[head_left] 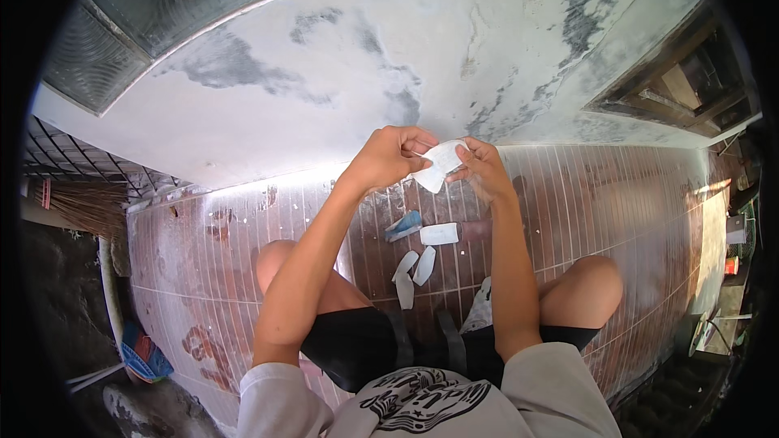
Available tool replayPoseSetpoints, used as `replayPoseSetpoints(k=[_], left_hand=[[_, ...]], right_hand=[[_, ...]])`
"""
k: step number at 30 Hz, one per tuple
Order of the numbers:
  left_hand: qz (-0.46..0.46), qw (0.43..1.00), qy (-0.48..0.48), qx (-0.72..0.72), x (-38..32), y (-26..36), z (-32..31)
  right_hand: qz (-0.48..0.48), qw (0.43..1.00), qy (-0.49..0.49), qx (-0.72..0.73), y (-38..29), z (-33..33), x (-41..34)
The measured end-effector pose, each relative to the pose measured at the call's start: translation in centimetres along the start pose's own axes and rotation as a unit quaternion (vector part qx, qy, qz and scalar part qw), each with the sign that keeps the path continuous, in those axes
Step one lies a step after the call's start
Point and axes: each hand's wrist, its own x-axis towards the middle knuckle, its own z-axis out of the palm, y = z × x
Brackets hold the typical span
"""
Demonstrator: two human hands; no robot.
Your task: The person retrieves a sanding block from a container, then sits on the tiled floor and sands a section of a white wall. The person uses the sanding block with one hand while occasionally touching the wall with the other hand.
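Note:
Both hands are raised before the wall, holding a white piece of sheet material [439, 163] between them; whether it is paper or cloth I cannot tell. My left hand [398, 155] pinches its left edge between thumb and fingers. At its right side, my right hand [481, 167] grips it with the thumb on top. Below the hands, on the tiled floor, lie a blue-and-white piece [403, 226], a white rectangular piece [439, 233] and a reddish-brown rectangular piece [476, 230]. Several narrow whitish pieces [424, 266] lie nearer to me.
A white wall [341, 103] with grey patches rises in front. A textured glass window [182, 0] is upper left, a wooden frame [663, 97] at right. A stick broom [85, 204] and a blue-and-red object [145, 353] stand at left. Small white scraps dot the tiled floor [231, 267].

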Motion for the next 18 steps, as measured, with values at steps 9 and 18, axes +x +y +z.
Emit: replayPoseSetpoints(k=[9,18], left_hand=[[0.131,0.980,0.151,0.008,-0.1,1.3,1.3],[-0.027,0.906,0.029,-0.420,-1.6,4.4,-0.1]], right_hand=[[-0.302,0.941,0.029,0.148,-1.2,1.6,1.4],[-0.387,0.886,0.008,-0.256,-7.5,4.3,-0.2]])
